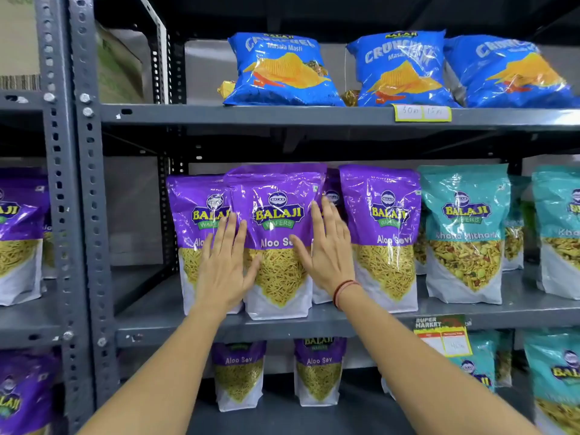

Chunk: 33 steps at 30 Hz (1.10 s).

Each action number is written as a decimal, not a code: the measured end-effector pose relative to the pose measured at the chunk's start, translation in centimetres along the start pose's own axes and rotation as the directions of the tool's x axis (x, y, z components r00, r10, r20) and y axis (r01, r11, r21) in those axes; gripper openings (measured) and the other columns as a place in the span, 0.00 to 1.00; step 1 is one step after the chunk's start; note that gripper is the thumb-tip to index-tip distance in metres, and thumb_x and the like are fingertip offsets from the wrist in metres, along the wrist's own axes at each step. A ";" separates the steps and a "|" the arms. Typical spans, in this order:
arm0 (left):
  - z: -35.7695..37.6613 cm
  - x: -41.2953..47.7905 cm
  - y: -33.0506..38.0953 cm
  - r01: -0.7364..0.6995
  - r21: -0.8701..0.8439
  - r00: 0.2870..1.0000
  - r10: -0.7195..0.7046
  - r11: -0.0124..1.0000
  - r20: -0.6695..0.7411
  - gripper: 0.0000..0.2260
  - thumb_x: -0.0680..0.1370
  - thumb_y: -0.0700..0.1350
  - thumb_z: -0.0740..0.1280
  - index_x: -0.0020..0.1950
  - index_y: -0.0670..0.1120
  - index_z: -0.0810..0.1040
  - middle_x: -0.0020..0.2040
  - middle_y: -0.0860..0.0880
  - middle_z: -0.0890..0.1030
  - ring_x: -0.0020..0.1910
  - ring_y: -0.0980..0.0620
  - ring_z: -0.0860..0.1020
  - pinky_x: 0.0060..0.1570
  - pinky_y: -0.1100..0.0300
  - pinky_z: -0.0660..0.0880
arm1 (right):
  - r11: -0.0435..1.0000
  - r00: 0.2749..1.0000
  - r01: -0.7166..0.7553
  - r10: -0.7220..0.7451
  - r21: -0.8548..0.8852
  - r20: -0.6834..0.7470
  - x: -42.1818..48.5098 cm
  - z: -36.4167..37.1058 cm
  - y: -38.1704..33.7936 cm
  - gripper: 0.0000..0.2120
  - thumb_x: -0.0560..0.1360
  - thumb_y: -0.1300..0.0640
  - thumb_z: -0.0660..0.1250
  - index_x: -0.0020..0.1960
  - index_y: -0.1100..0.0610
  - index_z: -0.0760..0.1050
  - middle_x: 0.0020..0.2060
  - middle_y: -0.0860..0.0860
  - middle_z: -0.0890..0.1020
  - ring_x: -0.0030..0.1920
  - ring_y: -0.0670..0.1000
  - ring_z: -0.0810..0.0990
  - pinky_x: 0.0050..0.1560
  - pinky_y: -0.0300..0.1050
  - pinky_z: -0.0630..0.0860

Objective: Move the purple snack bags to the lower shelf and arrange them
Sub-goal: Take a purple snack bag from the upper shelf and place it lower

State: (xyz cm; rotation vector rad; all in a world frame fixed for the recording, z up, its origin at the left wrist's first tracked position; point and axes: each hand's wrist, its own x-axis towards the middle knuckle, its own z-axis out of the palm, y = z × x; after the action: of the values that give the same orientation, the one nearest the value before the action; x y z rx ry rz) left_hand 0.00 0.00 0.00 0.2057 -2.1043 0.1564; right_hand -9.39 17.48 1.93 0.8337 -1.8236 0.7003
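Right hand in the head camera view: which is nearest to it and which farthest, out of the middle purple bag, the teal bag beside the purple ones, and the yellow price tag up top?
1. Middle purple bag, under the right hand.
2. Teal bag, to the right on the same shelf.
3. Yellow price tag, on the shelf edge above.

Light bright, even, from front and above. Strong white glare streaks on glossy film of purple snack bags (277,215) and blue chip bags (282,70). Deep shadow under each shelf board (282,116); top of rack near black. Lower shelf dimmer, bags there duller. Soft shadows beneath forearms. Wide-angle bend: rack upright (84,199) bows at left edge. Blur at right and left edges, print on teal bags (464,227) smeared. Centre sharpest; price tag (422,113) writing unreadable.
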 end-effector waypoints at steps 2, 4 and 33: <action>0.3 -1.9 0.2 0.065 -0.080 0.996 -0.060 0.995 0.059 0.35 0.76 0.65 0.41 0.75 0.43 0.54 0.76 0.43 0.60 0.76 0.45 0.57 0.71 0.44 0.58 | 0.997 0.994 -0.056 0.051 0.057 0.097 -2.0 0.7 0.0 0.35 0.78 0.42 0.58 0.77 0.58 0.52 0.77 0.59 0.57 0.78 0.58 0.55 0.75 0.54 0.56; 1.5 -4.3 0.3 0.077 -0.149 0.994 -0.063 0.986 0.094 0.35 0.76 0.65 0.42 0.75 0.44 0.54 0.76 0.43 0.62 0.76 0.45 0.58 0.71 0.46 0.57 | 0.987 0.979 -0.103 0.080 0.119 0.189 -4.7 1.7 0.1 0.34 0.79 0.43 0.59 0.77 0.58 0.51 0.77 0.58 0.58 0.77 0.57 0.57 0.75 0.52 0.56; -4.3 -17.0 3.2 0.477 -0.824 0.860 -0.357 0.306 0.366 0.11 0.72 0.62 0.62 0.49 0.61 0.80 0.51 0.56 0.80 0.56 0.63 0.74 0.55 0.70 0.70 | 0.485 0.844 -0.511 0.441 0.710 0.306 -23.8 -0.5 -8.8 0.39 0.53 0.39 0.81 0.58 0.36 0.65 0.55 0.43 0.81 0.58 0.41 0.79 0.57 0.35 0.75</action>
State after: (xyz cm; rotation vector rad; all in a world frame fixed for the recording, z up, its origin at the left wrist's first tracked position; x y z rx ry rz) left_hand 11.52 5.38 -12.43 0.0936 -1.8617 -1.3562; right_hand 4.77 18.13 -19.10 0.8757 -1.8183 1.9613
